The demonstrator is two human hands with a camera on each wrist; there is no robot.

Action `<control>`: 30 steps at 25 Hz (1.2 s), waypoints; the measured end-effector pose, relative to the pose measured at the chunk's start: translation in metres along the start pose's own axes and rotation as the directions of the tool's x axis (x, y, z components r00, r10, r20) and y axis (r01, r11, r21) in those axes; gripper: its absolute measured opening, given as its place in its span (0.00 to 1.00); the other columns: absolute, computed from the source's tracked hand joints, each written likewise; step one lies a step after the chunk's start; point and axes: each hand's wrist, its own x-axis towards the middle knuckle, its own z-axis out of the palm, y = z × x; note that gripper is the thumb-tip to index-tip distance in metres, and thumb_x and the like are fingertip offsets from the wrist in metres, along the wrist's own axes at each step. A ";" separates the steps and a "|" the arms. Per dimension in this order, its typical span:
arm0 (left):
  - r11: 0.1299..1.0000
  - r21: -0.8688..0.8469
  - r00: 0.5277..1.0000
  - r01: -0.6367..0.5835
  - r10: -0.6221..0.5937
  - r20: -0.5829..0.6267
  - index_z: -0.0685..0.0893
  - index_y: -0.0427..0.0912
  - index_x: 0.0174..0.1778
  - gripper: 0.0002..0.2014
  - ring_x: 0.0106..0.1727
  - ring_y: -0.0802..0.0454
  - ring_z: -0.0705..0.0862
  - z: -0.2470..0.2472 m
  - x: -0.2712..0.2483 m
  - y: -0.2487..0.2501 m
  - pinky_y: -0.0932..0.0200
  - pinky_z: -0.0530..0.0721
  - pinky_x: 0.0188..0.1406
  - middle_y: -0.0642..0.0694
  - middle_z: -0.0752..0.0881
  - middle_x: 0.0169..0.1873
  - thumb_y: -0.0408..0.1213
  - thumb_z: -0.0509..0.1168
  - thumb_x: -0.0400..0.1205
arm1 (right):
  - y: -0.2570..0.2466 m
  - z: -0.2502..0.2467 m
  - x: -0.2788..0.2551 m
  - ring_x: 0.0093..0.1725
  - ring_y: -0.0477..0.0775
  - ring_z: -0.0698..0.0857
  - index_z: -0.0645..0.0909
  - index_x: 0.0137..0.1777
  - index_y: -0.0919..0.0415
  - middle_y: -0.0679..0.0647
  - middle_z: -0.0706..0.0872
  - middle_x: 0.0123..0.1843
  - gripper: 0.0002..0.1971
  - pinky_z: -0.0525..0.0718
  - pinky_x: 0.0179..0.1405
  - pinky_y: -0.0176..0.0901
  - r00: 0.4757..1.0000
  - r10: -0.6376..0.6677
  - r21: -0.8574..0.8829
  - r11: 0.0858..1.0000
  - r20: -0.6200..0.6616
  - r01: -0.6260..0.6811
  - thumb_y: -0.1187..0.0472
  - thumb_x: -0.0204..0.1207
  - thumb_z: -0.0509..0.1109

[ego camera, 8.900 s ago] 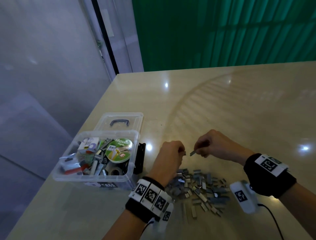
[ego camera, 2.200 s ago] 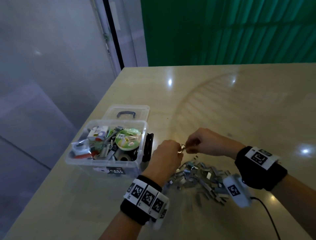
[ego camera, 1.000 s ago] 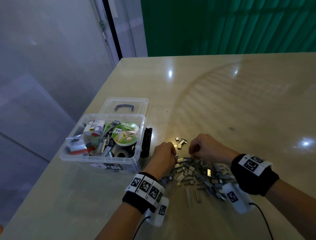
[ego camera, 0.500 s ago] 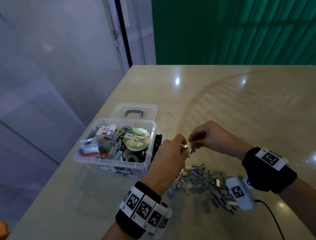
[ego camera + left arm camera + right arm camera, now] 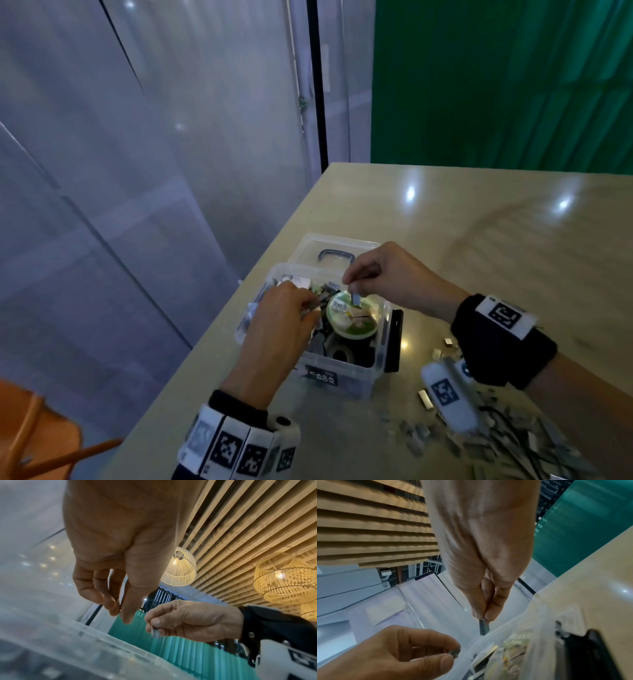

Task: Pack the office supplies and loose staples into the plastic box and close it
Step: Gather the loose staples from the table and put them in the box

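The clear plastic box stands open near the table's left edge, its lid folded back behind it. Inside lie a green masking tape roll and several other supplies. My left hand hovers over the box and pinches a small clump of staples. My right hand is above the tape roll and pinches a grey staple strip that hangs down from thumb and forefinger. The pile of loose staples lies on the table at lower right, partly behind my right wrist.
A black object stands against the box's right side. The table edge runs diagonally just left of the box, beside a glass wall. An orange chair sits low at the left. A green curtain hangs behind the table.
Both hands have lifted away from the staple pile and moved left, over the open box, each carrying staples. The head view has swung to the left.
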 end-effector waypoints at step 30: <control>0.976 -0.119 0.979 -0.183 0.192 0.064 0.93 0.46 0.49 0.07 0.40 0.54 0.87 0.031 0.007 0.080 0.56 0.85 0.46 0.49 0.92 0.42 0.40 0.70 0.82 | 0.001 -0.039 -0.084 0.35 0.49 0.91 0.92 0.44 0.57 0.51 0.92 0.34 0.04 0.89 0.40 0.41 0.998 0.054 -0.169 0.984 0.026 -0.049 0.64 0.76 0.76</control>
